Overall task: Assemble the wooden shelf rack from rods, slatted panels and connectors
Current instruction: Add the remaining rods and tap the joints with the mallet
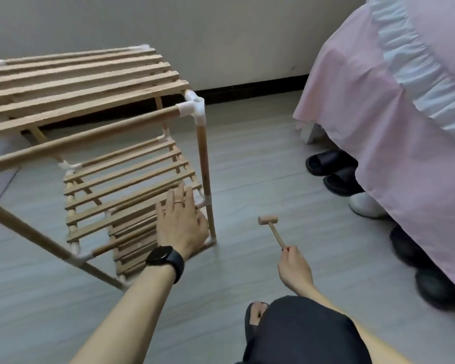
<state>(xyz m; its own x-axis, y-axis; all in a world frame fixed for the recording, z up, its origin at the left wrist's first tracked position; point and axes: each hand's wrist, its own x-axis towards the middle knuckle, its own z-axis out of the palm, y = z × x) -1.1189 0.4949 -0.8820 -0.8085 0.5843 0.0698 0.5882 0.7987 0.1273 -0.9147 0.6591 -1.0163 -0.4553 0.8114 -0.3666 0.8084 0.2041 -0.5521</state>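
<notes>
rack (95,82) on floor (247,166), ahead-left of me | left hand (180,224) flat on lower panel (121,185), fingers (177,198) straight, close together | right hand (294,269) pinches mallet (276,233) by handle end | corner connector (207,204) sits left of mallet head, near; post upright | next tap likely goes leftward

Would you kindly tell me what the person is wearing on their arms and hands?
Both forearms are bare, no sleeves in view. The left hand wears a thin ring on one finger, and a black square-faced smartwatch with a black strap circles its wrist. The right hand shows no jewellery; one nail looks painted dark red.
</notes>
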